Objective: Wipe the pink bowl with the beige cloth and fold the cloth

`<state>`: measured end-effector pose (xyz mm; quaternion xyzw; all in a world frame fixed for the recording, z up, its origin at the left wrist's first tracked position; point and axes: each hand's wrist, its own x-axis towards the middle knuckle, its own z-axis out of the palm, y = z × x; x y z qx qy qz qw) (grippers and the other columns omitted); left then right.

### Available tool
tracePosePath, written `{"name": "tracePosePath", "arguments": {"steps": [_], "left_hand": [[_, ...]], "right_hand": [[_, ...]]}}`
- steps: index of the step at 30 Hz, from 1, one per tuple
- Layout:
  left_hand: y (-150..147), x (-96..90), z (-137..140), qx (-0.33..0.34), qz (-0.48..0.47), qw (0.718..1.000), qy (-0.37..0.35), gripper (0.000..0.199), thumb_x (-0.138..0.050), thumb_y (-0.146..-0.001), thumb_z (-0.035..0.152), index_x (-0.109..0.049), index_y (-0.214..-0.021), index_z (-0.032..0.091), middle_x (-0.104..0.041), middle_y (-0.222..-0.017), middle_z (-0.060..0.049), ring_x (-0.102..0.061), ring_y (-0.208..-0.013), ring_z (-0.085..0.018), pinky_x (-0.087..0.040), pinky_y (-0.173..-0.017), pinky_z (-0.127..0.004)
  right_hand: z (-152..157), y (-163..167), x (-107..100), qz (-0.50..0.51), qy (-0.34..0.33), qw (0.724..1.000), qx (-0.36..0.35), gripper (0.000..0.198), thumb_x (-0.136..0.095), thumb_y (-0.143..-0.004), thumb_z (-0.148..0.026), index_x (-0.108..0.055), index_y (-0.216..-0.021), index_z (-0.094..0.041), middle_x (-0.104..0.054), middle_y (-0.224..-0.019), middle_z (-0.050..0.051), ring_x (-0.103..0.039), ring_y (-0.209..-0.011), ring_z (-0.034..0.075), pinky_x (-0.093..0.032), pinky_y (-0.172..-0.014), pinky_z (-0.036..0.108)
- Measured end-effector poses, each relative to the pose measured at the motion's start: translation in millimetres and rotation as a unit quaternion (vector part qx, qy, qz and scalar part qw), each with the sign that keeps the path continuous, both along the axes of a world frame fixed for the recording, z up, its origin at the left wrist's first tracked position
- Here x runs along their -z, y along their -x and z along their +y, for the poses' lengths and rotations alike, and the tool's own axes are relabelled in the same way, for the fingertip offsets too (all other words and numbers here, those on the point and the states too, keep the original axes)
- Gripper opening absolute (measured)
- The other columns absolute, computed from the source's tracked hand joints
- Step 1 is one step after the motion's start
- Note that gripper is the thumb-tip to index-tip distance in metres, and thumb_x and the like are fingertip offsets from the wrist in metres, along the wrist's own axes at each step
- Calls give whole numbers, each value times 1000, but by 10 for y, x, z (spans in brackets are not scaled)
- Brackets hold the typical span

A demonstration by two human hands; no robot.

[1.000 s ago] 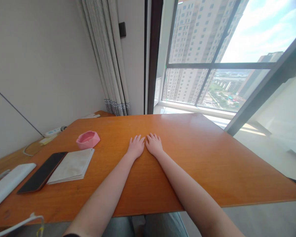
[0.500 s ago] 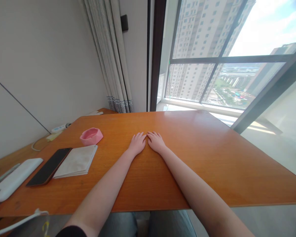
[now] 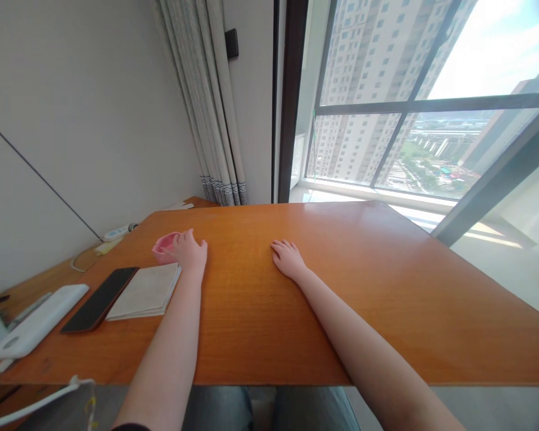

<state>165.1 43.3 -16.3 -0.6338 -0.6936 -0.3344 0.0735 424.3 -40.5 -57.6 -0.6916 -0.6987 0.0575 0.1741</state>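
Observation:
My left hand [image 3: 191,251] is at the right side of the pink ashtray [image 3: 161,251], covering part of it. Its thumb points away from the fingers; whether the fingertips touch the rim, I cannot tell. In front of the ashtray lies a folded off-white cloth [image 3: 146,290], partly behind my left forearm. My right hand [image 3: 289,260] rests palm down on the wooden table [image 3: 363,287], fingers stretched out, holding nothing.
Left of the cloth are a black phone-like slab [image 3: 101,299] and a white power bank [image 3: 40,320]. A white cable [image 3: 58,395] hangs by the front edge. A power strip [image 3: 117,232] lies near the wall, and a curtain [image 3: 211,120] hangs behind the table.
My left hand has left its place beside the right hand and moved left to the ashtray. My right hand stays on the table. The view has shifted slightly.

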Motion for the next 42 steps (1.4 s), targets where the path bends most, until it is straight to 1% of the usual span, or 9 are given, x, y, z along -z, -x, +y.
{"name": "tracePosePath", "arguments": {"steps": [6,10,16,20,23,28,34,38,42], "left_hand": [[251,133,68,-52,-12,998,-19,50,-54,-79,22,-43,-127,10,-43,-131,-22,-39,-121,-36,-13,-100,-68],[384,165,109,-53,-20,996,62,31,-50,-83,28,-55,-104,6,-55,-111,-21,-37,-118,-40,-17,-92,-72],[345,160,179,-31,-41,998,45,27,-53,-80,32,-57,-95,10,-57,-102,-19,-41,-112,-37,-29,-90,-65],[23,140,167,93,-13,995,-15,14,-55,-78,28,-56,-84,15,-59,-92,-13,-48,-99,-29,-37,-91,-50],[-326,136,37,207,6,977,-46,9,-57,-77,26,-54,-78,18,-60,-90,-9,-49,-94,-27,-39,-89,-44],[-832,115,-379,406,21,913,-33,9,-57,-79,27,-53,-78,19,-59,-88,-7,-47,-91,-24,-40,-88,-42],[-1018,90,-723,525,16,851,7,10,-57,-80,27,-53,-79,18,-57,-90,-6,-47,-91,-21,-41,-88,-39],[-1031,116,-747,556,14,830,27,11,-58,-80,30,-55,-79,19,-59,-91,-6,-47,-93,-23,-39,-92,-42],[-1024,142,-701,564,7,825,40,9,-58,-79,29,-56,-79,20,-59,-91,-6,-48,-94,-24,-39,-94,-45]], "right_hand": [[2,-5,10,4,-4,1000,-3,44,-35,-89,-25,-51,-130,-22,-44,-142,3,-34,-132,26,-21,-110,47],[1,-7,17,10,-6,1000,1,43,-36,-89,-25,-51,-129,-22,-45,-141,3,-34,-132,25,-21,-111,46],[-10,6,16,24,-18,1000,1,42,-37,-88,-24,-54,-127,-22,-47,-140,3,-35,-132,26,-21,-111,47],[25,-2,42,74,-47,996,15,42,-43,-86,-24,-54,-126,-19,-50,-136,9,-37,-131,26,-22,-111,47],[73,-15,68,203,-104,973,46,48,-42,-88,-34,-45,-133,-16,-49,-136,13,-40,-130,24,-27,-110,43],[67,6,34,401,-213,891,17,56,-37,-90,-48,-36,-138,-21,-43,-142,9,-38,-132,20,-28,-111,41],[-12,61,-85,460,-263,848,-4,43,-39,-89,-46,-58,-118,-21,-59,-125,7,-51,-119,20,-35,-106,39],[-8,78,-109,459,-239,856,8,34,-41,-87,-40,-68,-94,-20,-67,-108,7,-56,-110,20,-39,-102,37],[-6,83,-115,415,-220,882,17,32,-40,-87,-36,-68,-88,-22,-67,-110,5,-54,-113,19,-38,-102,35]]}}
